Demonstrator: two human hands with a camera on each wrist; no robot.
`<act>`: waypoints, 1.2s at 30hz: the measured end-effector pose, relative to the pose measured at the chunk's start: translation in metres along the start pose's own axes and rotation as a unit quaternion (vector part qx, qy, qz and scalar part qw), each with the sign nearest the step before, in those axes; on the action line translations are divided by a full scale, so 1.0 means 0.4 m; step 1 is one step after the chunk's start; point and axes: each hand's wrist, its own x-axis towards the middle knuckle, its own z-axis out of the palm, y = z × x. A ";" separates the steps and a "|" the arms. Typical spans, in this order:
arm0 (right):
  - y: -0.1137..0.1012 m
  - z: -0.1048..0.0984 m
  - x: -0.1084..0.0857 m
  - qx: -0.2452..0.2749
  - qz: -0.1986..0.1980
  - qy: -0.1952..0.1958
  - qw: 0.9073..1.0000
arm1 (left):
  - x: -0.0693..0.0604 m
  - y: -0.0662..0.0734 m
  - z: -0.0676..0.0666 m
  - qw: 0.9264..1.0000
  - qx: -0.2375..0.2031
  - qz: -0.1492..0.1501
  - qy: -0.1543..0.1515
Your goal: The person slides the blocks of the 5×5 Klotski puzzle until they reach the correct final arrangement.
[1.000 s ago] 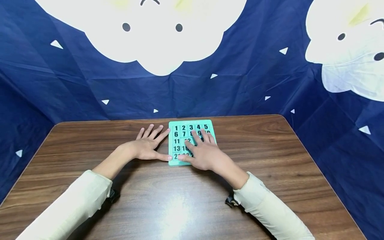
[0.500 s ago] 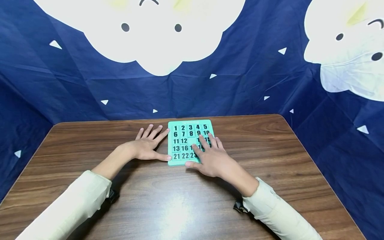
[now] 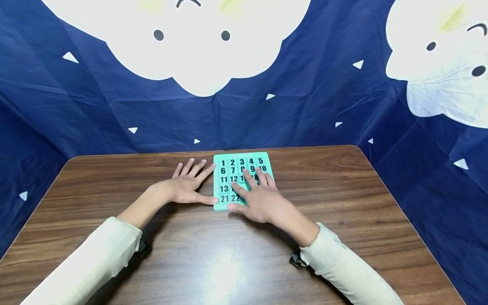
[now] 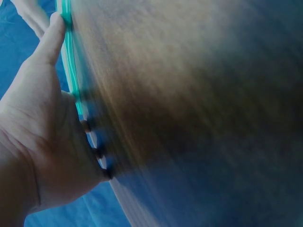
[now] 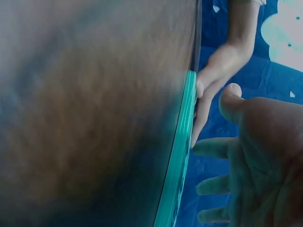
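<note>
In the head view, the numbered board (image 3: pixel 228 170) lies at the table's (image 3: pixel 350 207) far edge; the left hand (image 3: pixel 184 189) spreads its fingers beside its left edge, while the right hand (image 3: pixel 263 202) extends over its near right part. Left wrist: the thumb touches the board's edge. Right wrist: fingers are straight and apart; whether they touch the board is unclear.
</note>
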 end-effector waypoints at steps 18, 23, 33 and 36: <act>-0.030 -0.004 0.004 -0.015 -0.029 0.016 0.999 | -0.007 0.000 -0.004 1.000 -0.003 -0.002 0.000; -0.046 0.009 0.021 -0.019 -0.041 0.002 0.999 | -0.011 0.000 -0.001 1.000 -0.008 -0.001 -0.001; 0.019 0.005 -0.018 -0.011 -0.001 0.006 1.000 | -0.007 0.005 -0.004 1.000 0.002 -0.001 -0.006; 0.002 -0.005 0.003 -0.005 -0.014 0.007 1.000 | -0.007 0.003 -0.004 1.000 0.003 -0.003 -0.007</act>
